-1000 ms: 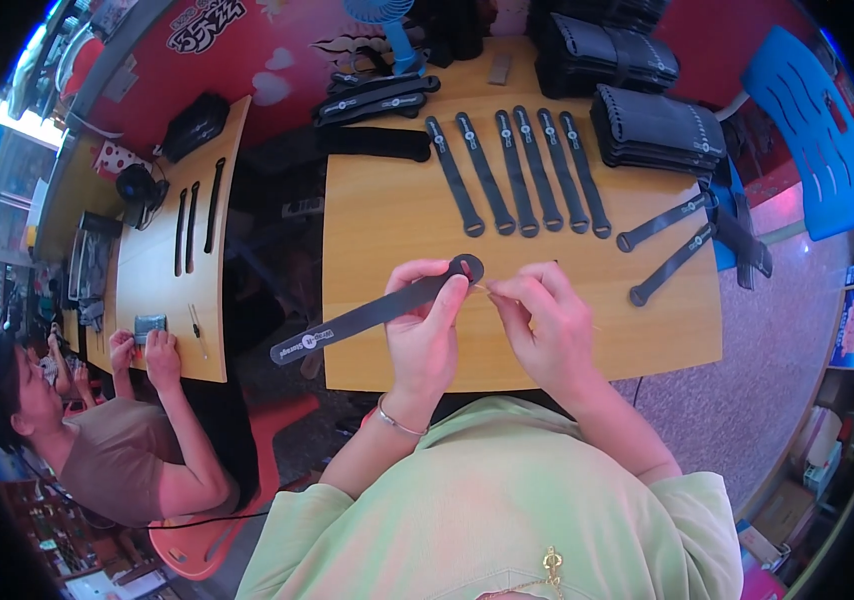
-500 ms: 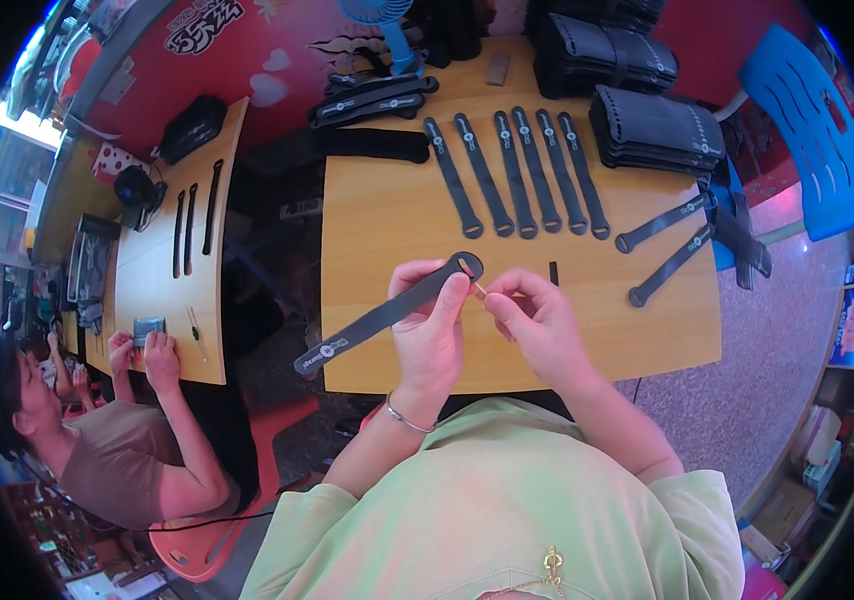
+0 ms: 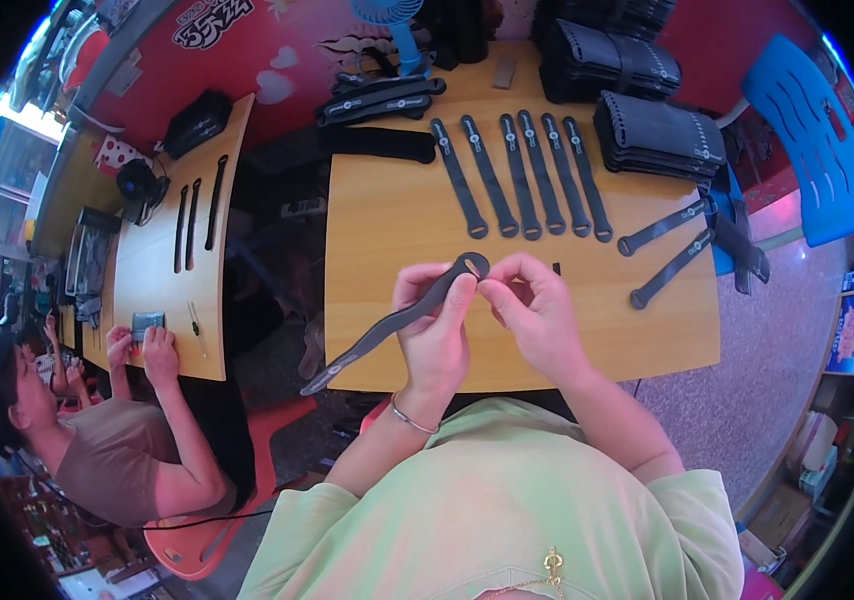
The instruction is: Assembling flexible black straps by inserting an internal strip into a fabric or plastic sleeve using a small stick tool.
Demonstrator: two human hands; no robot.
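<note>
Meanwhile, the long black strap (image 3: 402,318) had swung a little since the earlier pictures: its free tail, which had lain flatter across the near edge of the wooden tabletop (image 3: 387,210), now hung lower and past that edge, pointing toward the near left corner. The ringed end had stayed up between the two hands, over the near middle of the tabletop. The left hand (image 3: 434,325) was closed around the strap just below the ring, thumb and fingers clamped on it. The right hand (image 3: 537,310) had drawn in tight against the left, its fingertips pinched at the ring; whether they held a small part there or only the ring itself could not be told. By my reading, the work at the ringed end was under way and not finished, since neither hand had let go.

Beyond the hands, five finished-looking straps (image 3: 522,175) lay side by side near the far edge, untouched. Two more straps (image 3: 672,245) lay slanted at the right edge, and stacks of black straps (image 3: 657,135) sat at the far right corner. At a neighbouring table (image 3: 162,290) to the left, another person (image 3: 97,440) handled a small grey object.
</note>
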